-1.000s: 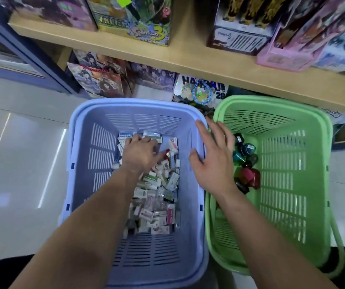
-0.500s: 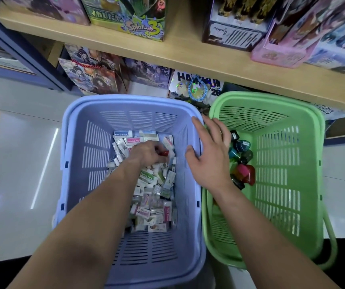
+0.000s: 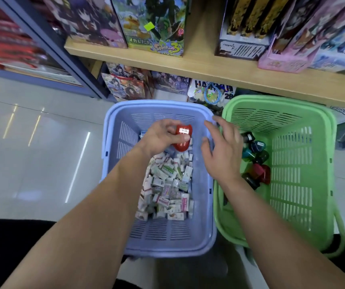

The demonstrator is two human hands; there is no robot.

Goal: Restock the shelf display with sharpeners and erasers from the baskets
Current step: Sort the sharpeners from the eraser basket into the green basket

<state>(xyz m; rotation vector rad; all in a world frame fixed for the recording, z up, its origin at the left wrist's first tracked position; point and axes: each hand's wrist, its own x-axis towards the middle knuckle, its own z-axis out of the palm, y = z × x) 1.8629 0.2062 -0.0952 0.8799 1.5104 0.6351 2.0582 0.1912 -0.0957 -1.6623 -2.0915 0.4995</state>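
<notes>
Your left hand (image 3: pixel 163 136) pinches a red sharpener (image 3: pixel 183 138) over the far end of the blue basket (image 3: pixel 113 163). Hold it tight with your fingertips and lift it straight up, so no erasers (image 3: pixel 167 184) come along. Your right hand (image 3: pixel 222 155) is spread wide and holds nothing, over the rim between the two baskets. I count two baskets. The green basket (image 3: pixel 303 184) holds about seven more sharpeners (image 3: pixel 255 157). The erasers are too many to count.
</notes>
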